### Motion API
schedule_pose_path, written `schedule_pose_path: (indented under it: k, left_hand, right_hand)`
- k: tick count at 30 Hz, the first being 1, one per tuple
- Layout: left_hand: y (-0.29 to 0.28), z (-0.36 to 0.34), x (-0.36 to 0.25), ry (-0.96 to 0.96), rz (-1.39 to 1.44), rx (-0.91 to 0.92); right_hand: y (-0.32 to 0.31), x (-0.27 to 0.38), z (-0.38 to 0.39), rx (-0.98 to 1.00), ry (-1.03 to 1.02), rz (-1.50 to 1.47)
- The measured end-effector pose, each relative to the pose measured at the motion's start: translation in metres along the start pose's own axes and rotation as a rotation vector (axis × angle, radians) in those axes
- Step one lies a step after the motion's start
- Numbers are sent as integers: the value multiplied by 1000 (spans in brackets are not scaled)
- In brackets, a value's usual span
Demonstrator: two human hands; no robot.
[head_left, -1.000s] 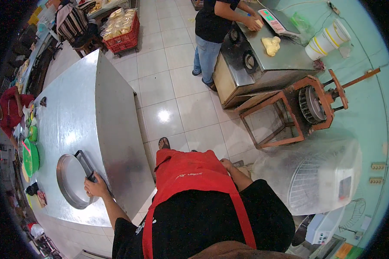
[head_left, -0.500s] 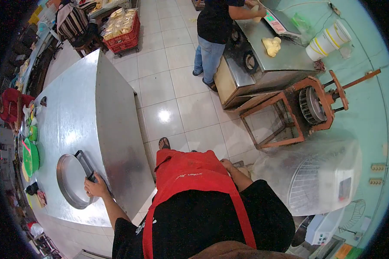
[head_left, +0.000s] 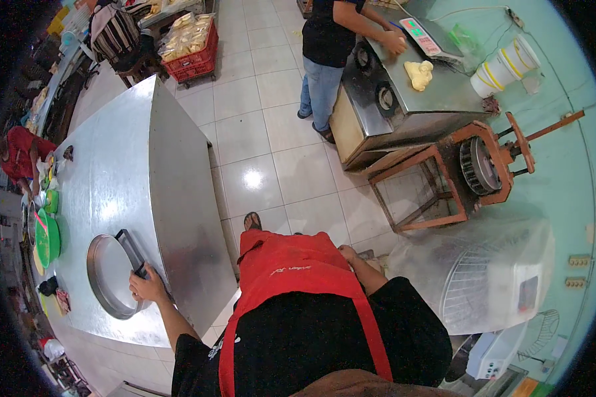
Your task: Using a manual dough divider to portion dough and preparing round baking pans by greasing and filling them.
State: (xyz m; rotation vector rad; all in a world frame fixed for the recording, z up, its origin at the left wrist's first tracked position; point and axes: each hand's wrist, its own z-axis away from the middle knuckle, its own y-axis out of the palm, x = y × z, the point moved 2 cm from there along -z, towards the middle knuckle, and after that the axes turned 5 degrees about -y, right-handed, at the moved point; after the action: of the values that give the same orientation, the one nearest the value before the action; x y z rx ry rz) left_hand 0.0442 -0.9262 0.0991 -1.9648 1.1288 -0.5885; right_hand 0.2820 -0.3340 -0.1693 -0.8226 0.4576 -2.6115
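On the steel table (head_left: 112,172) to my left lies a shallow round metal pan (head_left: 94,271), with a dark straight bar (head_left: 134,248) along its right side. My left hand (head_left: 149,286) grips the pan's near right edge, its fingers over the rim and its thumb by the bar's near end. My right hand (head_left: 347,253) hangs low beside the red apron (head_left: 291,264); its fingers are mostly hidden, and whether it holds anything does not show.
A rusty-framed press (head_left: 480,165) and a plastic-covered mixer (head_left: 490,271) stand on my right. Beyond, a co-worker (head_left: 331,40) handles something beside a scale (head_left: 422,36) and a dough lump (head_left: 418,75). Green bowls (head_left: 48,238) line the table's left edge; a red crate (head_left: 192,63) sits far off.
The co-worker's hands have come down from beside the scale to the near counter top. At far left, another person in red has shifted. My own hands stay where they were.
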Motion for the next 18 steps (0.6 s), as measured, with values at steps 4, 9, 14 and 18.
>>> schedule_pose_path:
  k: [4, 9, 14, 18]
  left_hand:
    - [7, 1, 5, 18, 36, -27]
    - [9, 2, 7, 20, 48, -29]
    - [4, 0, 4, 18, 45, -13]
    - [8, 3, 11, 7, 21, 4]
  right_hand:
    - [-5, 11, 3, 55, 47, 15]
    - [-7, 15, 5, 32, 25, -5]
    - [4, -6, -6, 10, 29, 14]
    - [-2, 8, 3, 93, 26, -29]
